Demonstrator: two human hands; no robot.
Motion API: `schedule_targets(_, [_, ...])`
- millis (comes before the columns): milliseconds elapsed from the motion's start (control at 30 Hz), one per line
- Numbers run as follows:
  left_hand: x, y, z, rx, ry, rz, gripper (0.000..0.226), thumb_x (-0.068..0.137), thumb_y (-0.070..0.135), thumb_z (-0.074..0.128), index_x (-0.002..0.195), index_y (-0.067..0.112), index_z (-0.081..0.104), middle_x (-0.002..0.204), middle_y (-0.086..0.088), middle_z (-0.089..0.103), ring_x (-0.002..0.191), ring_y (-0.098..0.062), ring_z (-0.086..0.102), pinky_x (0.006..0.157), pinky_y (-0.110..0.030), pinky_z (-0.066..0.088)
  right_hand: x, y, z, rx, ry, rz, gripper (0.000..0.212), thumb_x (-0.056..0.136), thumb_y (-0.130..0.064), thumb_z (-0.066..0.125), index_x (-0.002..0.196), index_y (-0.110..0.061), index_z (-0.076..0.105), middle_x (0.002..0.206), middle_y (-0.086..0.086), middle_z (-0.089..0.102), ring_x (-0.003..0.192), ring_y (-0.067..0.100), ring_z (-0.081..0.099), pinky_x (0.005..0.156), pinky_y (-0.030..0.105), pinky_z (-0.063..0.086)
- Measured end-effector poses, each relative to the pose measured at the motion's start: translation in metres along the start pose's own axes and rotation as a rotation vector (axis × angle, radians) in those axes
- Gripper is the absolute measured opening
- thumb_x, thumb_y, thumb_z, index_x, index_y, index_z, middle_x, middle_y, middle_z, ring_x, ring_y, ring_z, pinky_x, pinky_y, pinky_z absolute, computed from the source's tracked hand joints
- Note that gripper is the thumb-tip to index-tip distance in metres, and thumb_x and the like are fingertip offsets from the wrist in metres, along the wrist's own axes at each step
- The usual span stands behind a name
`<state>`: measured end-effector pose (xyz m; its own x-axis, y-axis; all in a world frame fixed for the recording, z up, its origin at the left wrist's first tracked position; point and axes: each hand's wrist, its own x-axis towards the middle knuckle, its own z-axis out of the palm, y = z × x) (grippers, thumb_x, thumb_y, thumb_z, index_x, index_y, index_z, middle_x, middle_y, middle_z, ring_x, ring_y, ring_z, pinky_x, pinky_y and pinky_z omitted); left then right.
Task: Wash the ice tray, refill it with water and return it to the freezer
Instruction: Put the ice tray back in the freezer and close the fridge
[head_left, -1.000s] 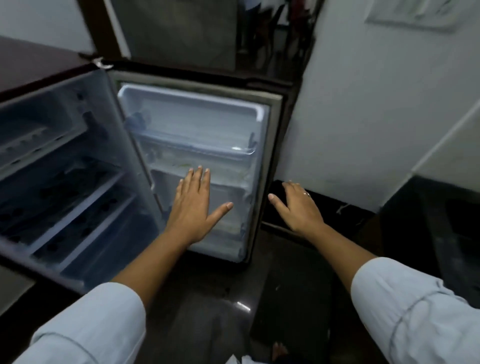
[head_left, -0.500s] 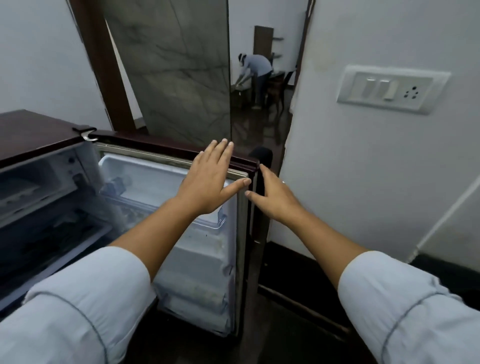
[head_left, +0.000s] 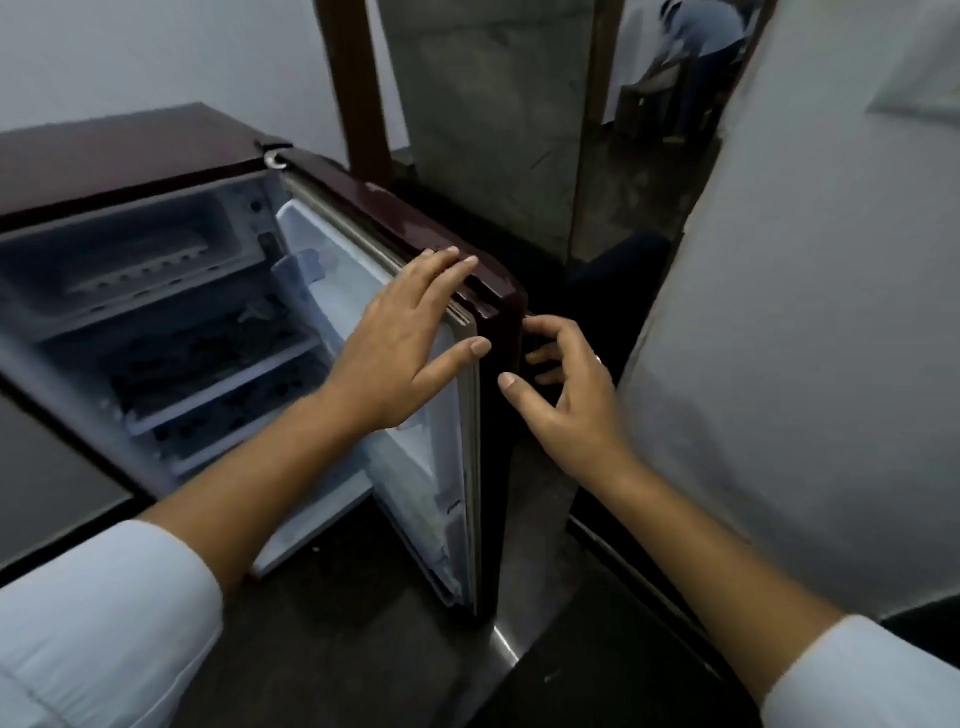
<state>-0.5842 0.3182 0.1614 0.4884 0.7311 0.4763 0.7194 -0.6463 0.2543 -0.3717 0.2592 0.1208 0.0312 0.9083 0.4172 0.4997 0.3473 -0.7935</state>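
**Desk:** What is nearest the lens?

**Photographer:** Two pale sleeves, the left sleeve (head_left: 104, 623) at the bottom left corner and the right sleeve (head_left: 857, 675) at the bottom right. Bare forearms reach out from them over a dark floor (head_left: 363, 649).

**Desk:** And the hands?

**Photographer:** The left hand (head_left: 410, 338) lies on the top outer corner of the open fridge door (head_left: 410, 221). Its grip is slack, fingers straight across the top edge and thumb along the grey seal, and it holds nothing. The right hand (head_left: 571, 395) is just beside the door's outer edge, fingers curled in against the dark outer face, thumb standing clear. I cannot tell whether that grip has closed on anything there, because shadow and blur hide it.

**Desk:** Where is the ice tray?

**Photographer:** It is inside the maroon fridge (head_left: 104, 156), in the freezer compartment (head_left: 130, 228) at the top of the cabinet. A pale, ridged strip lies there, well apart from both hands. Blur softens it, but it reads as the ice tray (head_left: 145, 267). Below it run white shelves (head_left: 218, 384), their contents too dark to name.

**Desk:** Behind all that?

**Photographer:** A white wall (head_left: 805, 364) fills the right side. Past the door stand a brown door frame (head_left: 353, 78) and a grey veined panel (head_left: 483, 104). In the room beyond, at the top edge, a person (head_left: 701, 31) bends over.
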Motion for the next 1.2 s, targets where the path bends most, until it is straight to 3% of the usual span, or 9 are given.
schedule_targets(100, [-0.042, -0.004, -0.021, -0.011, 0.054, -0.080, 0.076, 0.103, 0.066, 0.038, 0.163, 0.021, 0.031, 0.169, -0.002, 0.027, 0.157, -0.020, 0.024, 0.122, -0.052, 0.034, 0.000, -0.008, 0.011, 0.121, -0.095, -0.083, 0.037, 0.094, -0.029, 0.072, 0.129, -0.025, 0.059, 0.122, -0.014, 0.066, 0.116, 0.011, 0.063, 0.093, 0.044, 0.057])
schedule_targets(167, [-0.068, -0.008, -0.037, -0.042, 0.110, -0.147, 0.074, 0.103, 0.065, 0.038, 0.160, 0.018, 0.036, 0.167, -0.002, 0.031, 0.157, -0.019, 0.025, 0.123, -0.052, 0.032, 0.008, -0.013, 0.028, 0.153, -0.103, -0.075, 0.030, 0.096, -0.030, 0.070, 0.125, -0.023, 0.062, 0.120, -0.012, 0.066, 0.118, 0.009, 0.063, 0.094, 0.042, 0.057])
schedule_targets(233, [-0.090, -0.014, -0.053, -0.071, 0.188, -0.202, 0.073, 0.104, 0.064, 0.037, 0.158, 0.015, 0.039, 0.164, -0.003, 0.038, 0.156, -0.017, 0.027, 0.125, -0.048, 0.030, 0.018, -0.019, 0.053, 0.120, -0.140, -0.042, 0.034, 0.098, -0.039, 0.068, 0.127, -0.022, 0.062, 0.124, -0.011, 0.063, 0.119, 0.006, 0.060, 0.095, 0.038, 0.057])
schedule_targets(333, [-0.118, -0.024, -0.074, -0.083, 0.278, -0.335, 0.067, 0.106, 0.058, 0.042, 0.158, 0.015, 0.039, 0.159, 0.000, 0.043, 0.153, -0.013, 0.032, 0.124, -0.042, 0.032, 0.027, -0.031, 0.103, 0.037, -0.380, -0.016, 0.043, 0.098, -0.053, 0.063, 0.129, -0.024, 0.061, 0.123, -0.009, 0.063, 0.113, 0.005, 0.061, 0.096, 0.037, 0.055])
schedule_targets(467, [-0.146, -0.051, -0.100, -0.006, 0.369, -0.421, 0.060, 0.106, 0.047, 0.051, 0.156, 0.015, 0.041, 0.154, 0.002, 0.048, 0.145, -0.012, 0.042, 0.121, -0.038, 0.037, 0.025, -0.060, 0.169, 0.004, -0.608, -0.061, 0.034, 0.097, -0.062, 0.058, 0.111, -0.031, 0.062, 0.097, -0.012, 0.071, 0.086, 0.000, 0.067, 0.077, 0.033, 0.057])
schedule_targets(633, [-0.172, -0.112, -0.130, 0.092, 0.440, -0.579, 0.064, 0.105, 0.054, 0.045, 0.157, 0.016, 0.042, 0.155, 0.002, 0.048, 0.144, -0.010, 0.041, 0.120, -0.041, 0.038, 0.033, -0.106, 0.248, -0.059, -0.734, -0.145, 0.035, 0.094, -0.069, 0.056, 0.097, -0.034, 0.060, 0.086, -0.010, 0.069, 0.075, 0.004, 0.067, 0.065, 0.030, 0.054])
schedule_targets(700, [-0.178, -0.144, -0.143, 0.136, 0.467, -0.648, 0.068, 0.103, 0.058, 0.041, 0.156, 0.016, 0.043, 0.157, 0.000, 0.047, 0.147, -0.014, 0.040, 0.121, -0.044, 0.038, 0.038, -0.125, 0.282, -0.103, -0.742, -0.177, 0.034, 0.094, -0.068, 0.056, 0.088, -0.035, 0.055, 0.081, -0.011, 0.066, 0.071, 0.005, 0.063, 0.061, 0.027, 0.046])
schedule_targets(867, [-0.188, -0.233, -0.176, 0.177, 0.478, -0.802, 0.080, 0.099, 0.068, 0.029, 0.159, 0.017, 0.042, 0.165, -0.004, 0.039, 0.155, -0.019, 0.031, 0.125, -0.048, 0.032, 0.055, -0.163, 0.368, -0.160, -0.707, -0.159, 0.043, 0.092, -0.069, 0.056, 0.096, -0.027, 0.060, 0.084, -0.008, 0.067, 0.077, 0.013, 0.066, 0.064, 0.033, 0.050])
schedule_targets(1200, [-0.190, -0.363, -0.214, 0.332, 0.379, -0.808, 0.069, 0.107, 0.060, 0.027, 0.162, 0.019, 0.036, 0.171, -0.008, 0.028, 0.160, -0.027, 0.019, 0.128, -0.054, 0.020, 0.085, -0.199, 0.491, -0.271, -0.522, -0.165, 0.056, 0.096, -0.071, 0.044, 0.106, -0.018, 0.059, 0.087, -0.004, 0.068, 0.078, 0.018, 0.068, 0.072, 0.044, 0.060])
